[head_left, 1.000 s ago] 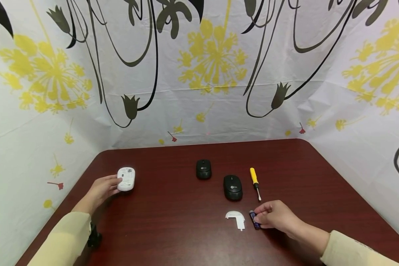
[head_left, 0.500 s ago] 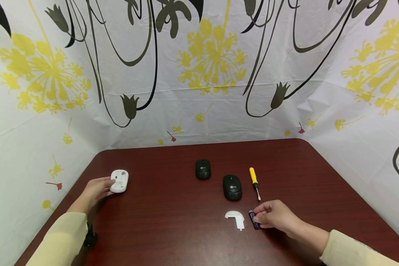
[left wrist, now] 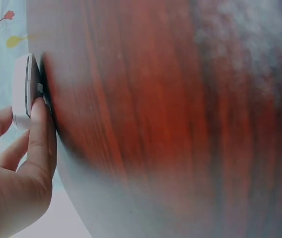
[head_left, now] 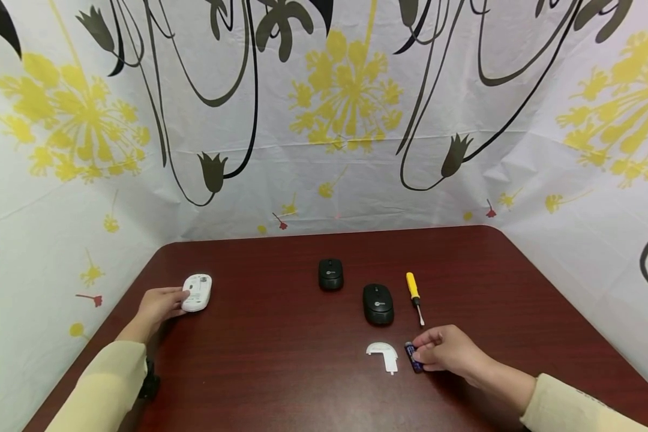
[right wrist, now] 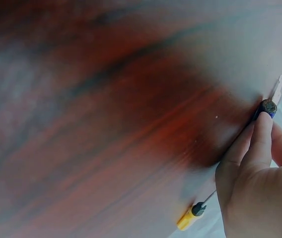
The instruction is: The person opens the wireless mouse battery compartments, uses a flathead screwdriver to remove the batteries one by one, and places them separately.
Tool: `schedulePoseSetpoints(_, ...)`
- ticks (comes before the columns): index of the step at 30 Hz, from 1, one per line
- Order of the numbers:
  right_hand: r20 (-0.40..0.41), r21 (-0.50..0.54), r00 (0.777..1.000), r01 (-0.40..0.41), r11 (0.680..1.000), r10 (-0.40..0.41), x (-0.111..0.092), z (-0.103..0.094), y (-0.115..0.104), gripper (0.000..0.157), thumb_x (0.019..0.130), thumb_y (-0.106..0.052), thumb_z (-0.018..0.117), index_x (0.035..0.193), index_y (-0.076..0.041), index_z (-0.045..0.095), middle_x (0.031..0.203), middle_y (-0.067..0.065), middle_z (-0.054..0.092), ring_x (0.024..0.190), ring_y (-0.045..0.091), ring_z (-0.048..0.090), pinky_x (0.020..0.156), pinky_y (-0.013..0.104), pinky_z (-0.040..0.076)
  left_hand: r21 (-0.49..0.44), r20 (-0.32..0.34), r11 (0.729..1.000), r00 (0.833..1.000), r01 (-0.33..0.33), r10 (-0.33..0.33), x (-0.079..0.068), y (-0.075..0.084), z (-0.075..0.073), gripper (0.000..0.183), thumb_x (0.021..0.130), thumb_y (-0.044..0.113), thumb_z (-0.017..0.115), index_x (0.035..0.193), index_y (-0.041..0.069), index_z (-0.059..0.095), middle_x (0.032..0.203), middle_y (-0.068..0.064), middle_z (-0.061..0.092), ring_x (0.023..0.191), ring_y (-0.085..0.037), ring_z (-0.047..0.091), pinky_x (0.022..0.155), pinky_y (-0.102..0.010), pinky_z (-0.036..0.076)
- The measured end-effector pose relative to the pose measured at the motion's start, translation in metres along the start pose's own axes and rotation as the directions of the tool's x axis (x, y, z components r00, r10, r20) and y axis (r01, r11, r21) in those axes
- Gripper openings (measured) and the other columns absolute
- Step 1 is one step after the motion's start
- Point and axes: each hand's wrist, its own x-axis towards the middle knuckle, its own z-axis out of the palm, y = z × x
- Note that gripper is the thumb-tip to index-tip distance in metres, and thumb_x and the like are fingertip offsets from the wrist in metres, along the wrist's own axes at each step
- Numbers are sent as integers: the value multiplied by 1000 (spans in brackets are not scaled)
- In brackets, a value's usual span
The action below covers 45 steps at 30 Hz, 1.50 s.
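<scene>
At the left side of the table, my left hand (head_left: 159,309) pinches a white computer mouse (head_left: 198,293) by its near edge, its labelled underside facing up. The left wrist view shows the white mouse (left wrist: 24,89) edge-on, thumb and fingers on either side, close over the table. On the right, my right hand (head_left: 450,351) pinches a dark blue battery (head_left: 413,357) at the tabletop. From the right wrist, the battery's round end (right wrist: 268,106) shows above the fingertips. A white curved battery cover (head_left: 383,355) lies just left of the battery.
Two black mice stand on the dark red-brown table (head_left: 259,360): a farther black mouse (head_left: 330,275) and a nearer black mouse (head_left: 378,305). A yellow-handled screwdriver (head_left: 413,287) lies beyond my right hand. Patterned white cloth (head_left: 335,198) hangs behind the table.
My left hand has shifted slightly left with the white mouse over the last second. My right hand and the battery have stayed in place.
</scene>
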Motion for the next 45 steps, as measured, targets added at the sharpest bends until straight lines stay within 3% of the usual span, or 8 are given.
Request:
schedulePoseSetpoints(10, -13, -27, 1000, -14, 1000, 13, 0, 0, -3, 22, 84, 5, 69, 102, 16, 62, 82, 10, 65, 77, 22, 67, 70, 39, 59, 8, -24, 999, 999, -34, 35, -5, -1, -1, 48, 94, 7, 61, 127, -24, 44, 91, -9, 63, 67, -7, 61, 64, -30, 58)
schedulePoseSetpoints(22, -11, -22, 1000, -18, 1000, 18, -2, 1, -6, 23, 84, 6, 68, 104, 17, 61, 83, 11, 66, 79, 23, 67, 70, 40, 59, 71, -25, 996, 998, -49, 51, -8, 0, -1, 47, 95, 10, 60, 126, -22, 47, 110, -24, 59, 72, -6, 60, 66, -31, 59)
schedulePoseSetpoints(29, -20, -31, 999, -38, 999, 37, -3, 1, -7, 23, 85, 6, 68, 104, 17, 61, 83, 11, 65, 78, 23, 67, 70, 40, 59, 110, -22, 993, 998, -51, 54, -11, 3, -4, 46, 95, 12, 59, 125, -22, 48, 126, -37, 49, 81, -11, 63, 70, -34, 59)
schedulePoseSetpoints(40, -31, -34, 998, -49, 998, 48, -5, -3, -9, 23, 85, 4, 69, 103, 17, 61, 83, 11, 62, 75, 21, 64, 69, 40, 59, 137, -47, 987, 995, -85, 92, -12, 11, -12, 49, 97, 16, 57, 128, -21, 47, 131, -36, 47, 88, -14, 63, 76, -33, 58)
schedulePoseSetpoints(45, -31, -34, 998, -54, 998, 53, -5, -4, -8, 23, 86, 4, 69, 103, 17, 60, 84, 12, 62, 76, 21, 65, 69, 40, 59, 185, -69, 976, 989, -115, 130, -15, 18, -12, 52, 98, 22, 56, 131, -17, 47, 135, -34, 46, 102, -26, 62, 79, -32, 57)
